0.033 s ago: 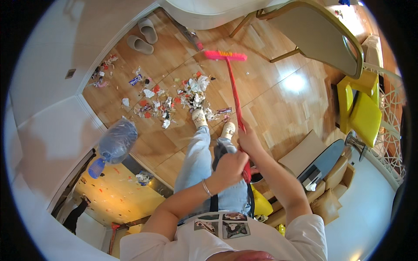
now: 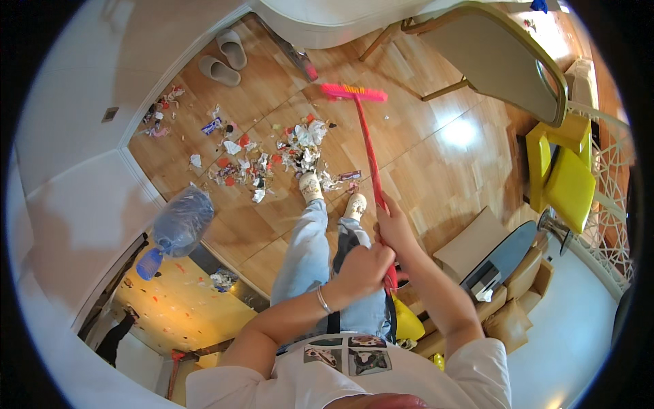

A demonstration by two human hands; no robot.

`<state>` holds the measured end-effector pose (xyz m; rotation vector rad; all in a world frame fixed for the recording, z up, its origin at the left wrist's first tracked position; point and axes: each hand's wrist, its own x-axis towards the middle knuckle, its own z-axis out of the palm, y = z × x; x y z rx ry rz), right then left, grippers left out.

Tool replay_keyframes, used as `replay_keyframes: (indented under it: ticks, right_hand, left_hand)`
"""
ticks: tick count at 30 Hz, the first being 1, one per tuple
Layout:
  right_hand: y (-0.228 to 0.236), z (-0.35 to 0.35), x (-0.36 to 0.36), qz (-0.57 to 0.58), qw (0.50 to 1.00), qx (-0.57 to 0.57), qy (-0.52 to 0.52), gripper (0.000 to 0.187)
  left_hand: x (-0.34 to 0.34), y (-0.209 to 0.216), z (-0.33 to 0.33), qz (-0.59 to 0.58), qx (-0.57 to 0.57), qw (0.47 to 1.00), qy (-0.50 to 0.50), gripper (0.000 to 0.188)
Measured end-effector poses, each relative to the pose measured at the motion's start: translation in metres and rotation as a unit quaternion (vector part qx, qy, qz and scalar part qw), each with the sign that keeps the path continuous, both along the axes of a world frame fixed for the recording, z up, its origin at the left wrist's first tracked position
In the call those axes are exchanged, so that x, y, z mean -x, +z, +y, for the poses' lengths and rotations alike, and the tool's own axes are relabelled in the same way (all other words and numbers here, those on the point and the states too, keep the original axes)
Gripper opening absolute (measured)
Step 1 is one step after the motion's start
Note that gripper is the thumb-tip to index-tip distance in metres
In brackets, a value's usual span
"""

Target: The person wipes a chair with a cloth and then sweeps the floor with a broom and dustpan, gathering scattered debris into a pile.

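Observation:
A broom with a red handle [image 2: 368, 146] and a pink head [image 2: 354, 91] slants away from me. Its bristles touch or hover just over the wood floor; I cannot tell which. My left hand [image 2: 364, 273], a bracelet at its wrist, is closed around the handle near its top end. Farther down the handle, my right hand [image 2: 396, 228] grips it too. Left of the broom lies a scattered heap of litter [image 2: 303, 146]: crumpled white tissue, orange-red scraps and wrappers. My shoes [image 2: 310, 185] stand at the heap's near edge.
Grey slippers [image 2: 231, 49] lie by the far left wall. A blue translucent plastic bag [image 2: 182, 221] rests at the left, beside a doorway. A beige chair [image 2: 504, 61] stands at the far right, with a yellow chair [image 2: 562, 170] nearer. A brown sofa [image 2: 514, 320] is at the right.
My left hand has shifted slightly up and to the right along with the broom's handle. The broom head is almost in the same place.

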<state>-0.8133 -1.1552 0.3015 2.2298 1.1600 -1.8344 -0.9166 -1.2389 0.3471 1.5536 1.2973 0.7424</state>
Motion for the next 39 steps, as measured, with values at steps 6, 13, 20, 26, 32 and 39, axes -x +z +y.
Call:
replay_keyframes:
  ticks: [6,13,20,26,32,39]
  right_hand:
    - [0.011,0.022,0.014,0.024,0.995,-0.002,-0.101,0.057]
    - [-0.081,0.061,0.055,0.019,0.998,0.014,-0.056,0.068]
    - [-0.101,-0.043,0.103,0.022,0.993,-0.099,0.058,0.064]
    - [0.003,-0.038,0.110,0.192,0.966,0.019,-0.171,0.061]
    - [-0.023,0.008,0.039,0.046,0.982,-0.050,-0.175,0.050]
    - [-0.107,0.093,-0.009,0.039,0.975,0.009,-0.220,0.033]
  left_hand:
    - [0.014,0.009,0.020,0.045,-0.019,0.998,0.027,0.041]
    - [0.055,-0.011,0.020,0.044,0.035,0.993,0.106,0.033]
    - [0.127,0.052,-0.024,0.121,0.049,0.991,-0.003,0.028]
    - [0.126,0.077,-0.018,0.093,-0.058,0.992,-0.070,0.021]
    - [0.077,0.032,0.022,0.011,-0.086,0.995,-0.049,0.021]
    - [0.044,-0.011,0.089,-0.051,-0.015,0.989,0.134,0.015]
